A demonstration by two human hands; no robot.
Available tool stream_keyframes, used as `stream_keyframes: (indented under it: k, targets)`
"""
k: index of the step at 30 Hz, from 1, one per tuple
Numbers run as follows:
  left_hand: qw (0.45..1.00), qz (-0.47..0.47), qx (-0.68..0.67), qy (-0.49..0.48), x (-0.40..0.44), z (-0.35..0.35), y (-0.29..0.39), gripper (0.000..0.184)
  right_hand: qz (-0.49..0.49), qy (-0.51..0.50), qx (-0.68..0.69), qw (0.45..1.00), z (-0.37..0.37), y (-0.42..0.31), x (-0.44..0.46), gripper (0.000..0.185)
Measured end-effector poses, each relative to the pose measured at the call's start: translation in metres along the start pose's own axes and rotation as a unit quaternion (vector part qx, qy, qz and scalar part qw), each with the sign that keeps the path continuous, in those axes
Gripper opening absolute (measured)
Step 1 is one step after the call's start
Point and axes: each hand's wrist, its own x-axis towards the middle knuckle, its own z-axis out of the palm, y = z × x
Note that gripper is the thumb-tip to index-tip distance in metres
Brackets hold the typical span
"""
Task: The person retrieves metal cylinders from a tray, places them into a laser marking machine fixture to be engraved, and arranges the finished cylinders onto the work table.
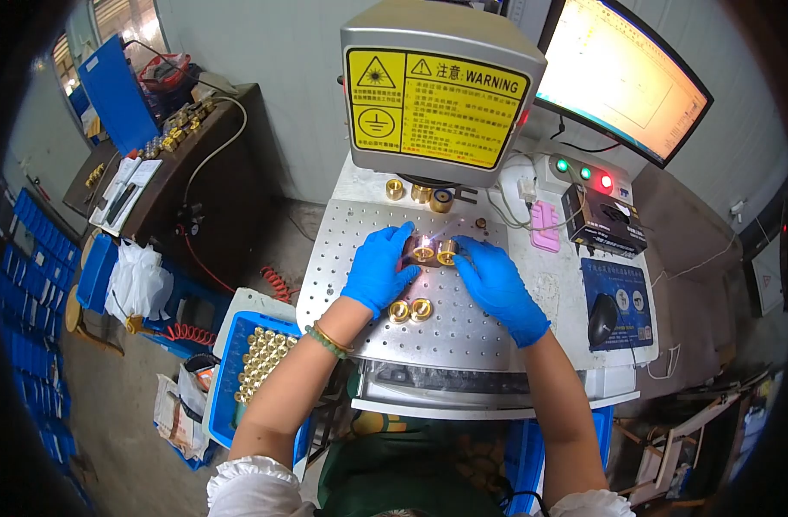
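My left hand [381, 269], in a blue glove, lies on the perforated metal plate [368, 340]. Its thumb and forefinger are spread at the left side of a brass fitting [423, 251], where a bright glow shows. Opposite it, my right hand [502, 291], also gloved in blue, has its fingertips closed against a second brass fitting [446, 252]; the contact is partly hidden. These two fittings stand side by side. Closer to me, a pair of brass fittings [409, 310] rests on the plate between my wrists.
Above the plate hangs a laser machine head [441, 95] with a yellow warning label. More fittings [395, 189] stand at the back. A blue bin [265, 353] of brass parts is at left. On the right are a pink object [545, 227], black box [602, 221], mouse [602, 320] and monitor [626, 77].
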Motion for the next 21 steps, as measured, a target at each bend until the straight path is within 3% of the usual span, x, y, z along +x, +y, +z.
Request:
stream_keyframes:
  k: [6, 8, 17, 21]
  targets:
    - [0.998, 0.032, 0.044, 0.027, 0.004, -0.002, 0.009, 0.066, 0.000, -0.005, -0.014, 1.000, -0.003, -0.004, 0.002, 0.025]
    - [0.999, -0.004, 0.035, -0.021, 0.007, -0.001, 0.007, 0.067, 0.002, -0.010, -0.014, 1.000, -0.004, -0.005, 0.003, 0.024]
    - [1.000, -0.005, 0.017, -0.025, 0.020, 0.006, 0.006, 0.066, 0.004, -0.001, -0.052, 0.999, 0.000, -0.004, 0.006, 0.023]
    - [0.999, 0.033, 0.023, 0.006, 0.016, 0.005, 0.003, 0.052, 0.009, -0.002, -0.058, 0.998, 0.008, 0.001, 0.007, 0.026]
